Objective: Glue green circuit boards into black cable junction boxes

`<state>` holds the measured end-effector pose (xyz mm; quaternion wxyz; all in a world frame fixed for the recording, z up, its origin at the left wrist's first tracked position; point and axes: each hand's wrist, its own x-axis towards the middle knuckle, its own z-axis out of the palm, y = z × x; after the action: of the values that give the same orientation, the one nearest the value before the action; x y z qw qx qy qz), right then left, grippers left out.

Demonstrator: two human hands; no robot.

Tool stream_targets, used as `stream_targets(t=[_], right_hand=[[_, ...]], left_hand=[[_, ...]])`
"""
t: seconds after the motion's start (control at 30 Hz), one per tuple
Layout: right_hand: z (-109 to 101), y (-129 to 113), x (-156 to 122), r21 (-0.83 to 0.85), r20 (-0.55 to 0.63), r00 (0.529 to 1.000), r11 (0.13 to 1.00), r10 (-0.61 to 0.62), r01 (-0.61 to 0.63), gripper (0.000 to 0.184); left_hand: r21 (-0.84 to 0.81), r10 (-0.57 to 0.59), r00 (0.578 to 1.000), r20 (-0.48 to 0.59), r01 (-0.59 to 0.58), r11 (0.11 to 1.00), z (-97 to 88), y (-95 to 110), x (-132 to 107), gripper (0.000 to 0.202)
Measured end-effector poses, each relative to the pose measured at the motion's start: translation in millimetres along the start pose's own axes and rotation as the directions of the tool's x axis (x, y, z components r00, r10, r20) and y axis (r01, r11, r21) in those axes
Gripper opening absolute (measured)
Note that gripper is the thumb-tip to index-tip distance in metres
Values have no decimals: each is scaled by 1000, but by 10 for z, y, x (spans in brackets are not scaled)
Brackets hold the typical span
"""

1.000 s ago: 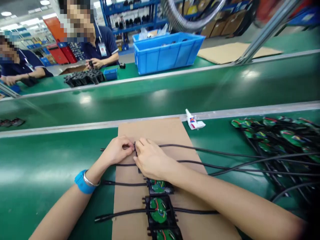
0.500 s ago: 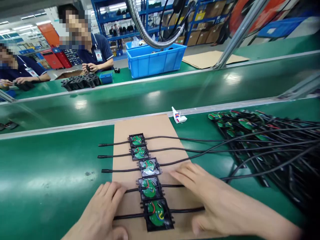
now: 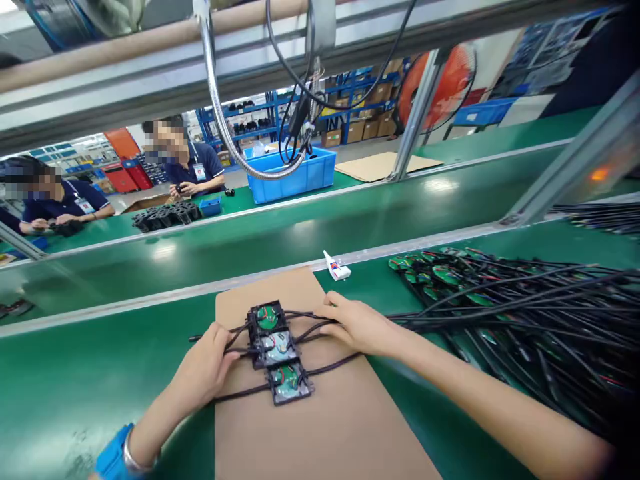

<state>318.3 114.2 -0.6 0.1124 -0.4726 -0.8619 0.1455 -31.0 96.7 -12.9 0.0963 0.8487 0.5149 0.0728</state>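
Boards [image 3: 276, 347] on cables [image 3: 302, 313], pinched from both sides

Left of centre, over the cardboard [image 3: 320, 433], the black-edged boards overlap. The left hand [image 3: 201, 365] pinches cables at their left; the right hand [image 3: 357, 325] grips cables at their right. They look light and stiff, the green faces [image 3: 287, 382] probably fragile (rims [image 3: 293, 401] or cables seem the safer hold). Room seems to run toward the lower centre; a cable pile [image 3: 520, 333] crowds the right.

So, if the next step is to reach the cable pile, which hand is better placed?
The right hand, probably: it is on the same side of the boards as the cable pile. The left hand is across the boards, farther away.
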Motion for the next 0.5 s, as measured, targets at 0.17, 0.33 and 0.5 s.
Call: stream_targets(t=[0.17, 0.33, 0.5], right_hand=[[73, 243, -120, -127, 94, 996, 992, -5, 17, 76], [181, 220, -356, -404, 77, 993, 914, 87, -49, 35], [-413, 396, -189, -616, -38, 999, 787, 30, -47, 25]], left_hand=[[3, 110, 990, 92, -111, 994, 128, -186, -38, 105], [80, 53, 994, 100, -61, 995, 336, -211, -76, 25], [200, 58, 993, 103, -78, 977, 216, -603, 229, 24]])
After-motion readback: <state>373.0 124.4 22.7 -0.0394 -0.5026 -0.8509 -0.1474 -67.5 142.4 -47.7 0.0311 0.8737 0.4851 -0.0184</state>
